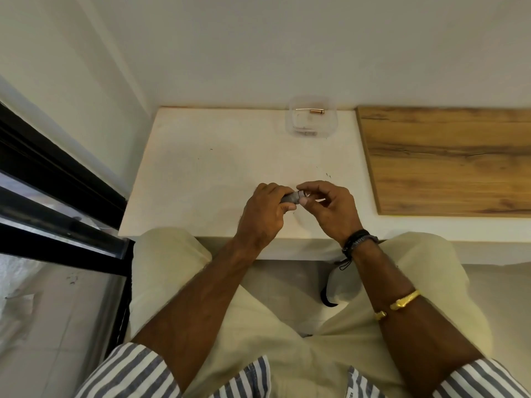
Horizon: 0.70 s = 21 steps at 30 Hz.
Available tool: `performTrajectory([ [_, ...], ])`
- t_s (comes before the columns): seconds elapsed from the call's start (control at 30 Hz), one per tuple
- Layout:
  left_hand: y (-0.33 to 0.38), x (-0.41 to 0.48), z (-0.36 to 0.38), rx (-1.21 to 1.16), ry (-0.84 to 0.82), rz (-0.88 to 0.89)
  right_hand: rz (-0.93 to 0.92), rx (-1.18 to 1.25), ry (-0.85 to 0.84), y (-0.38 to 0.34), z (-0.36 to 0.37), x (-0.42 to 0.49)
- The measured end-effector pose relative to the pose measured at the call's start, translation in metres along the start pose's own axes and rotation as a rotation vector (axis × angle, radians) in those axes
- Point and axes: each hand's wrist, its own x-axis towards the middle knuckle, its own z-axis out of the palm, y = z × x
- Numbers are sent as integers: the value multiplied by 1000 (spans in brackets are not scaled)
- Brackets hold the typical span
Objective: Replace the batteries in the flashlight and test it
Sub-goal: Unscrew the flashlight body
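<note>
Item: small grey flashlight (290, 197), body wrapped in our left hand (265, 209), right hand (326, 203) fingertips pinching its end; we should twist squarely, body steady.

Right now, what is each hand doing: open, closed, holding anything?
Left hand: closed around the grey flashlight.
Right hand: fingers pinched at the flashlight's end; anything held there cannot be told.

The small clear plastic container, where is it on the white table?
In the head view, the clear plastic container stands at the white table's far edge against the wall, just left of the wooden board.
</note>
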Motion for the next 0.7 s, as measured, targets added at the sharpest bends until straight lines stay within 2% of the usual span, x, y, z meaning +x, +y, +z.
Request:
performTrajectory([
  [0.17,-1,-1,1,16,-17,-5,0,59,-68,1,-3,1],
  [0.3,1,-2,1,18,-17,20,140,8,31,2,1,1],
  [0.47,-1,-2,2,20,-35,28,48,-58,15,3,0,0],
  [0.7,-2,-1,3,32,-35,14,8,61,-45,0,-5,1],
])
